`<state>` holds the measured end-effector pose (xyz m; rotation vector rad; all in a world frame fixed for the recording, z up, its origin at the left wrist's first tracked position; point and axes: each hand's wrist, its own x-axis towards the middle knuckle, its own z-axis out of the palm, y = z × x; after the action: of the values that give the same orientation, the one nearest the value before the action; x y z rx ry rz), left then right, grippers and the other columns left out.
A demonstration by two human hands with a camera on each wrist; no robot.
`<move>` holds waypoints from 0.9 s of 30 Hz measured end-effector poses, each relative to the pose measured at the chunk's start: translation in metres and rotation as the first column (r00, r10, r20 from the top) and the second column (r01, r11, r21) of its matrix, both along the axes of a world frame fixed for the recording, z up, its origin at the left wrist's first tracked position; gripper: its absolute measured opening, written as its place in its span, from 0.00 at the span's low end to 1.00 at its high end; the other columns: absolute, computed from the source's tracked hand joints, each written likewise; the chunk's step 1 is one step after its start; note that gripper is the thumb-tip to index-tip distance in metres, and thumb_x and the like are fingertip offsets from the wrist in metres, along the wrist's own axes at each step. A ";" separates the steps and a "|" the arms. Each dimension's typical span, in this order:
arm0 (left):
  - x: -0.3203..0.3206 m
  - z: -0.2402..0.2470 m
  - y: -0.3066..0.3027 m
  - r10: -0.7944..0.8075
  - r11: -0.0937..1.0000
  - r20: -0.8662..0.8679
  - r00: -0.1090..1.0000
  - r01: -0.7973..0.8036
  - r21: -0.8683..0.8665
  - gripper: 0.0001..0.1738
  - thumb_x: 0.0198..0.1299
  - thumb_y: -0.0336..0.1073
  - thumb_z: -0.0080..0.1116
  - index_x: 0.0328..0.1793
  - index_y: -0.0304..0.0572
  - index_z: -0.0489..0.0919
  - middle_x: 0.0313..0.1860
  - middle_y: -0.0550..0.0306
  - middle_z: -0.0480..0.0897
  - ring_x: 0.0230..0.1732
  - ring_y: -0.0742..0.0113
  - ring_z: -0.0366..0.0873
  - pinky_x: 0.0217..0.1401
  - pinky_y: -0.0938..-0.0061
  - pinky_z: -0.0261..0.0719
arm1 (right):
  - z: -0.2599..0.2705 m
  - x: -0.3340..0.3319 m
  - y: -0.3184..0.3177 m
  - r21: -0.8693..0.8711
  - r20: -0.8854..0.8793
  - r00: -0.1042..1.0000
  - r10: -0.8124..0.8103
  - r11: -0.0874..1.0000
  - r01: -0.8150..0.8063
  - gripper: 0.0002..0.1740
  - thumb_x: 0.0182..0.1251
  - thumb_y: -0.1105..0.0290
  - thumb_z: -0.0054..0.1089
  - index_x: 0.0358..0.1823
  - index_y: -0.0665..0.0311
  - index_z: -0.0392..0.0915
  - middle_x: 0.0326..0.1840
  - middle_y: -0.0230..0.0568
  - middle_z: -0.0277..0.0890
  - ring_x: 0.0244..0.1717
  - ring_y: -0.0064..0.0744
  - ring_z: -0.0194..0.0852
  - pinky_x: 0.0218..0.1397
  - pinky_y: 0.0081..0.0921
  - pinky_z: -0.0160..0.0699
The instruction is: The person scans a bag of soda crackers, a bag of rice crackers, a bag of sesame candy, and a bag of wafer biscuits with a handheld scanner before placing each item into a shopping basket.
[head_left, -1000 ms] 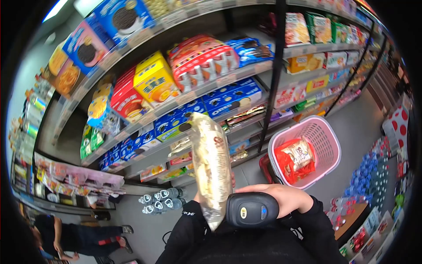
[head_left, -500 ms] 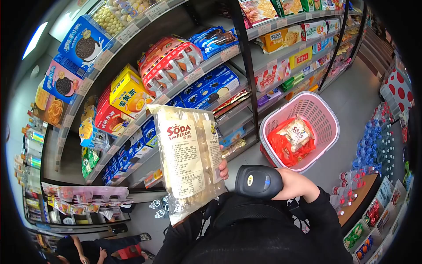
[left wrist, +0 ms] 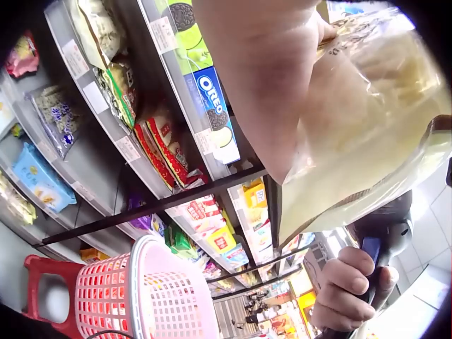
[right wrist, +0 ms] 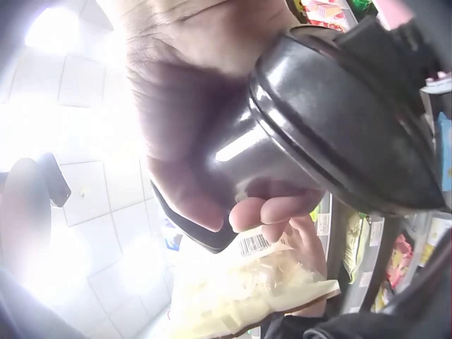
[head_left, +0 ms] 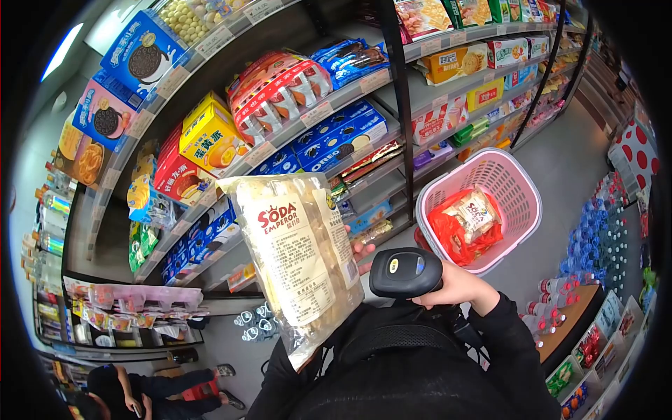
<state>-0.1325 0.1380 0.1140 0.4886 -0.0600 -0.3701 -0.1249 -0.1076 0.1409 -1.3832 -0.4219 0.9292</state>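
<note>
Bag [head_left: 297,255] | against left grip [left wrist: 265,78], hold unclear | scanner [head_left: 402,273] in right grip [head_left: 458,287]

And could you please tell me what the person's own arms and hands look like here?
The left sleeve and right sleeve are both black, the right one long, ending near the wrist. The left hand and right hand are bare, with no gloves visible.
</note>
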 end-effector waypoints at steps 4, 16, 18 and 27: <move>0.002 -0.009 0.007 -0.063 0.998 -0.098 0.993 0.062 -0.018 0.38 0.52 0.61 0.48 0.64 0.49 0.57 0.52 0.45 0.67 0.64 0.49 0.54 0.63 0.49 0.53 | 0.002 0.000 -0.001 -0.001 -0.026 0.999 -0.028 1.000 0.028 0.14 0.48 0.73 0.58 0.38 0.68 0.71 0.30 0.35 0.74 0.24 0.21 0.72 0.26 0.17 0.74; -0.006 0.020 0.007 -0.008 0.967 -0.079 0.997 0.028 0.254 0.41 0.52 0.62 0.46 0.64 0.40 0.55 0.49 0.39 0.69 0.56 0.47 0.67 0.57 0.57 0.67 | -0.003 -0.004 -0.004 -0.008 -0.040 0.998 -0.040 0.999 0.040 0.22 0.45 0.73 0.63 0.44 0.67 0.68 0.33 0.35 0.75 0.28 0.22 0.73 0.31 0.20 0.73; -0.006 0.001 0.016 0.006 0.971 -0.151 0.989 0.030 0.237 0.39 0.53 0.60 0.47 0.63 0.38 0.56 0.42 0.42 0.72 0.44 0.51 0.74 0.51 0.60 0.70 | -0.008 -0.010 0.000 0.146 0.402 0.901 -0.160 0.983 0.110 0.27 0.42 0.73 0.66 0.47 0.68 0.67 0.39 0.38 0.75 0.36 0.27 0.73 0.41 0.24 0.72; 0.016 -0.072 0.060 -0.136 0.886 -0.331 0.934 0.264 0.381 0.38 0.53 0.59 0.48 0.62 0.40 0.59 0.57 0.53 0.69 0.57 0.63 0.67 0.58 0.67 0.67 | -0.001 -0.034 0.028 0.106 0.309 0.942 -0.129 0.989 0.100 0.33 0.39 0.72 0.69 0.50 0.68 0.66 0.44 0.42 0.73 0.43 0.27 0.70 0.49 0.26 0.68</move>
<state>-0.1163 0.1983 0.0418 0.8535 0.2696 -0.6669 -0.1593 -0.0792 0.1399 -1.4623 -0.6097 0.5866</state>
